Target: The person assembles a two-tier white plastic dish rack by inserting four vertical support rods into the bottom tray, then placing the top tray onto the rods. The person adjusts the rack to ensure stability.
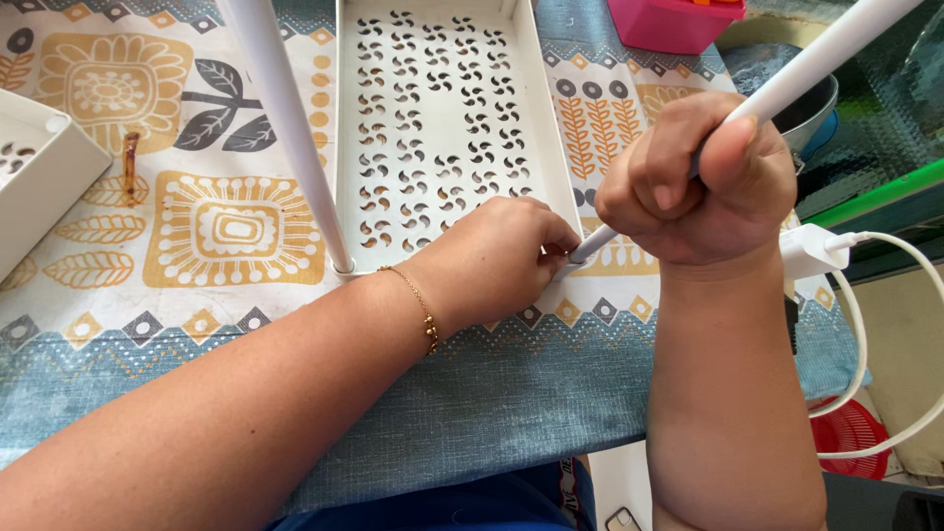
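forearms, two, bare, entering from the lower edge over a blue-grey woven tablecloth (492, 403) printed with yellow flowers and leaf bands. right hand (698, 182): raised fist, thumb on top, closed tight around a smooth white plastic tube (816, 59) that slants down from the upper right to the near right corner of a white perforated plastic shelf tray (442, 118). left hand (501, 261): knuckles up, lying on the cloth at that same corner, fingertips pinched in at the tube's lower end; whether they actually clasp it cannot be told. thin gold chain bracelet (425, 315) on the left wrist. tray: rectangular, shallow rim, rows of curved cut-outs, lying flat on the cloth. second white plastic tube (290, 128) stands seated in the tray's near left corner. another white tray (34, 167) at the left edge. pink plastic box (674, 22) at the top. white charger block with cable (816, 251) just beside the right wrist.
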